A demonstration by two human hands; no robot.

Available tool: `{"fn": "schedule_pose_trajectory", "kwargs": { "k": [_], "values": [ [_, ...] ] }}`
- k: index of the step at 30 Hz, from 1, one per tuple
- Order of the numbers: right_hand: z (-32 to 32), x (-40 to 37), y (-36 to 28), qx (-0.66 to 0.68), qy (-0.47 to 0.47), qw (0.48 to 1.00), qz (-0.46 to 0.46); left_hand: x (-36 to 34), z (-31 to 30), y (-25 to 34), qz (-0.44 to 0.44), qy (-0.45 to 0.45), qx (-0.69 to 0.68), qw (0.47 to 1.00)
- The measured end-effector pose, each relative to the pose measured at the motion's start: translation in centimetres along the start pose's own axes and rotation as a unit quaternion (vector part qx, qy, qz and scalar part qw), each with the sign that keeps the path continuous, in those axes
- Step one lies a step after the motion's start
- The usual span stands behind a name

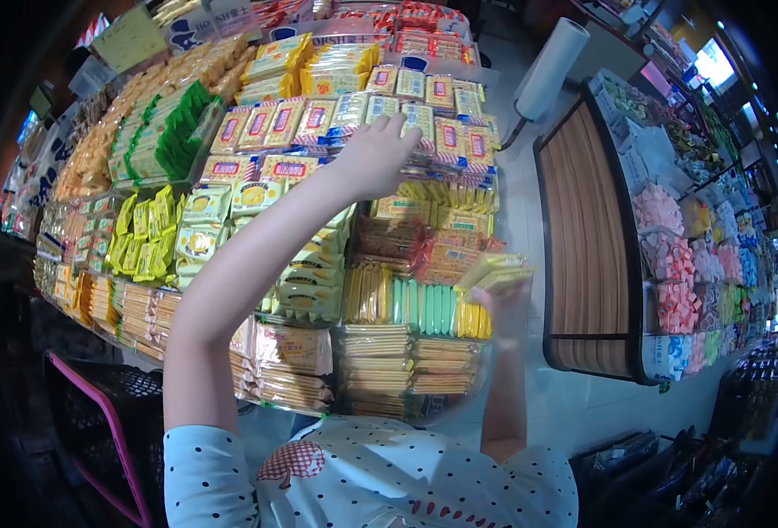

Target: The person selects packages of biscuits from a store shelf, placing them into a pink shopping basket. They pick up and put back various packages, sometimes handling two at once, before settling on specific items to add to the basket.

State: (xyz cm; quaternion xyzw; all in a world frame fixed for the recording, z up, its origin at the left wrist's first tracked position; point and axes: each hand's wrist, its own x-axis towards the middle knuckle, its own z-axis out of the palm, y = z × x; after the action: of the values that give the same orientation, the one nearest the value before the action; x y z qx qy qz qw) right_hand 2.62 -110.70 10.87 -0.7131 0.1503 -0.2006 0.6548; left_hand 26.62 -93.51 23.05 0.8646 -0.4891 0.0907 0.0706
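Observation:
My left hand (377, 158) reaches over the rows of small white, blue and red wrapped packets (450, 139). Its fingers are slightly apart and bent down over them, with nothing visible held; the fingertips are partly hidden. Several flat packets in clear and pale yellow wrapping (498, 272) are held in my right hand (505, 297), at the right edge of the display. Below the left hand lie yellow-edged packets (404, 209) and reddish-brown packets (387, 239). Upright yellow and green packets (422, 304) stand left of my right hand.
Green-wrapped packets (162, 136) and bright yellow-green packets (145, 233) fill the display's left side. A white roll (551, 69) stands beyond its right edge. Across the aisle is a wood-panelled stand (585, 233) with pink packets (671, 255). A pink-edged black basket (99, 396) sits lower left.

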Motion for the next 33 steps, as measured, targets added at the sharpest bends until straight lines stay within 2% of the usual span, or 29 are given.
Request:
{"fn": "schedule_pose_trajectory", "kwargs": {
  "k": [1,6,8,14,18,21,24,31,33],
  "values": [
    [-0.5,-1.0,1.1,0.000,0.019,1.000,0.021,1.8,1.1,0.6,-0.004,-0.014,0.077,0.997],
    [-1.4,-4.0,1.4,0.127,0.078,0.988,0.030,8.1,7.0,2.5,0.065,-0.031,0.158,0.985],
    [-2.4,-4.1,1.5,0.135,0.042,0.988,0.067,9.6,8.8,3.3,0.049,-0.042,0.194,0.979],
    [-1.6,-4.7,1.5,0.149,0.119,0.976,0.104,12.4,11.7,6.0,0.051,-0.044,0.167,0.984],
    [-1.0,-5.0,1.2,0.150,0.108,0.974,0.130,14.0,12.0,7.4,0.037,-0.040,0.144,0.988],
    [-0.9,-5.1,1.2,0.137,0.085,0.982,0.099,15.1,12.0,7.4,0.043,-0.146,0.091,0.984],
    [-0.9,-4.9,2.0,0.163,0.085,0.979,0.093,15.7,12.5,7.2,0.049,-0.179,0.131,0.974],
    [-0.6,-4.5,2.6,0.131,0.091,0.983,0.088,16.1,13.2,6.6,0.067,-0.161,0.108,0.979],
    [-0.4,-4.4,2.5,0.128,0.088,0.984,0.082,16.1,13.5,6.5,0.073,-0.126,0.108,0.984]
  ]
}}
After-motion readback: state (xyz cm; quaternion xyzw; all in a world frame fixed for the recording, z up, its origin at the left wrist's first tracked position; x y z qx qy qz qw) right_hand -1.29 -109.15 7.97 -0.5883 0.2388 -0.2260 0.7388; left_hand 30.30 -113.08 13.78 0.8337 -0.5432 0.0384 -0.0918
